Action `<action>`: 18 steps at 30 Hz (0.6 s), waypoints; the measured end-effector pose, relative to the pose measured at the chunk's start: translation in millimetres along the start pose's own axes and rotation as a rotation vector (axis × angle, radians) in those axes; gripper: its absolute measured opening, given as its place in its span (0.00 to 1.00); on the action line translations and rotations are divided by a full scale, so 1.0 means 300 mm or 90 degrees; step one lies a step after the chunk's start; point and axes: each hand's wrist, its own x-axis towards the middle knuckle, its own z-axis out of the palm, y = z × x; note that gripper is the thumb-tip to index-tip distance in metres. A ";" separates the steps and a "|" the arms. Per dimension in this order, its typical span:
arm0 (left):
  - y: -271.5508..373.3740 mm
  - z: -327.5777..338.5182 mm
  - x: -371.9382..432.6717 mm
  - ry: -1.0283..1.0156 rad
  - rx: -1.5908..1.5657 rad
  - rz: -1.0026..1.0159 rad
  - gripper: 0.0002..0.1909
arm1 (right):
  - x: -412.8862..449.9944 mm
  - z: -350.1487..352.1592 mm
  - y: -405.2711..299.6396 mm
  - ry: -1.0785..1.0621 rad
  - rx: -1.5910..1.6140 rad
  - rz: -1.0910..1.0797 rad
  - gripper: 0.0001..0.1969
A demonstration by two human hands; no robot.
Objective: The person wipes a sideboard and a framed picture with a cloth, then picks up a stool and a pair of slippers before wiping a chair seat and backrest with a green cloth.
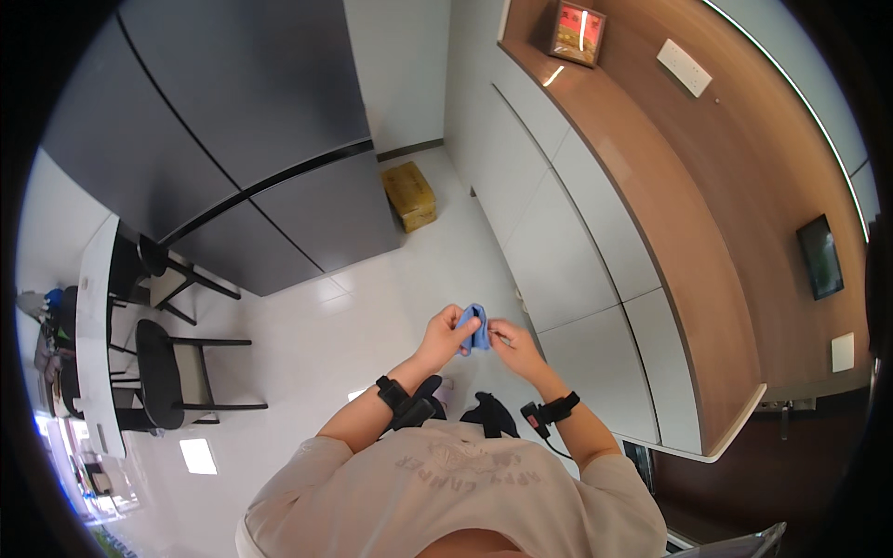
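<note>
A small folded piece of blue cloth [476,335] is held up in front of my body. My left hand [444,336] grips it from the left, with the thumb pressed on its front. Close against the cloth's right edge is my right hand [513,343], its fingers bent and slightly blurred; whether they pinch the edge cannot be told. Each wrist wears a black strap with a small device.
Ahead on the floor lies a yellow taped box [410,195] beside a dark grey refrigerator [314,202]. White cabinets [593,279] with a brown wooden counter [670,230] run along the right. Black chairs [164,370] and a white table [98,335] stand at left.
</note>
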 end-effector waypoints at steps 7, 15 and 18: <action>0.097 -0.079 -0.008 0.134 -0.088 0.011 0.15 | 0.101 0.062 -0.108 -0.074 0.085 -0.052 0.23; 0.213 -0.161 -0.153 0.205 0.137 0.027 0.12 | 0.284 -0.002 -0.077 -0.043 0.184 -0.026 0.10; 0.221 -0.164 -0.247 0.272 0.279 0.024 0.11 | 0.329 -0.001 -0.124 -0.126 0.165 -0.068 0.09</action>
